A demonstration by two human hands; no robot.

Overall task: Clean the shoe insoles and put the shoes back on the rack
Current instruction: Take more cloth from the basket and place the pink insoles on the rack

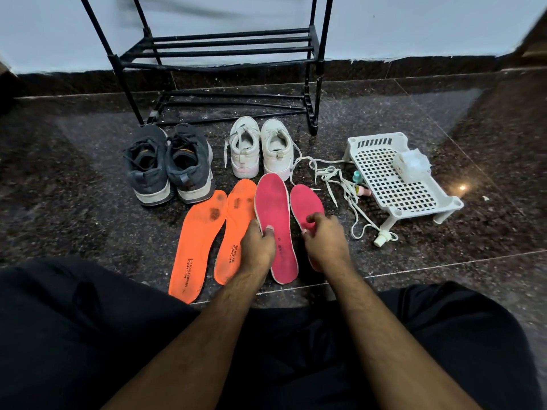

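Note:
Two pink insoles lie before me on the dark stone floor. My left hand [258, 244] grips the left pink insole [273, 211] at its edge, thumb on top. My right hand [324, 238] holds the right pink insole [306, 204], which it partly hides. Two stained orange insoles [201, 241] lie to the left, side by side. A dark grey pair of shoes [168, 167] and a white pair of shoes [260, 149] stand behind, in front of the black shoe rack [225, 48].
A white perforated plastic stand [393, 179] lies at the right with a clear wrapped packet [411, 165] on it. White laces [334, 179] and small bottles [359, 183] lie beside it. My black-clad legs fill the foreground.

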